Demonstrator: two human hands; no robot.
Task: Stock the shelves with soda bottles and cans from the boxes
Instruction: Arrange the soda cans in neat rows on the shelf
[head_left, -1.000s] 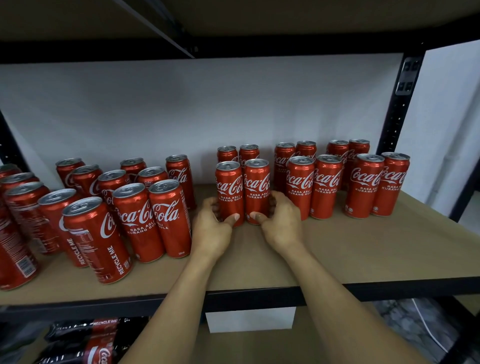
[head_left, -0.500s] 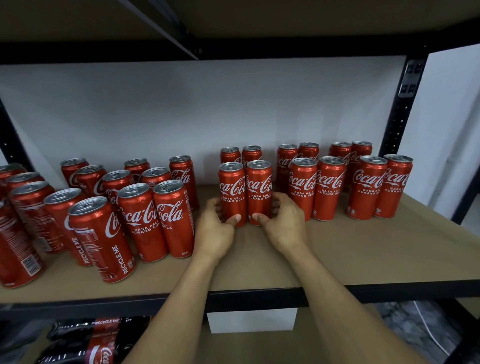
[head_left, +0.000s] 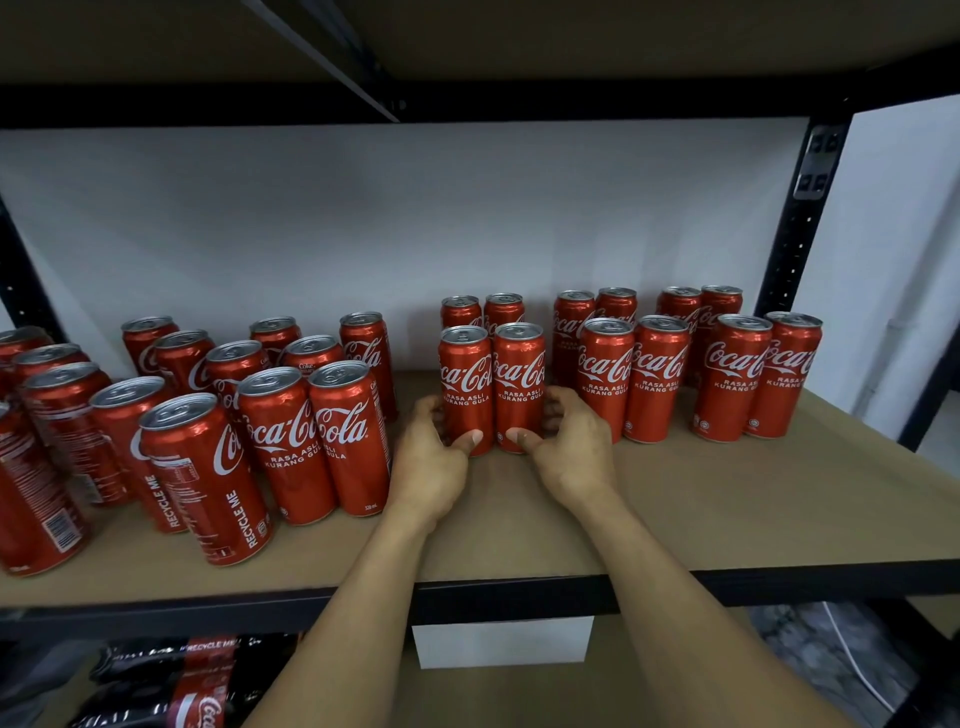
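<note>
Head view: two cans stand upright and touching on the shelf (head_left: 753, 499), roughly midway between its front and back edges. The left hand (head_left: 431, 460) grips the left can (head_left: 466, 387) low down, thumb on the front and fingers curled round its outer side. The right hand (head_left: 569, 449) grips the right can (head_left: 519, 382) the same way. Both cans lie straight ahead of the hands, toward the back edge, long axes vertical, each hand nearer its own can. A back pair (head_left: 483, 312) stands just behind. The neighbour can (head_left: 605, 376) sits just beside the right hand's fingers, so any sideways nudge looks tight; letting go probably means drawing the hands straight toward the front edge.
</note>
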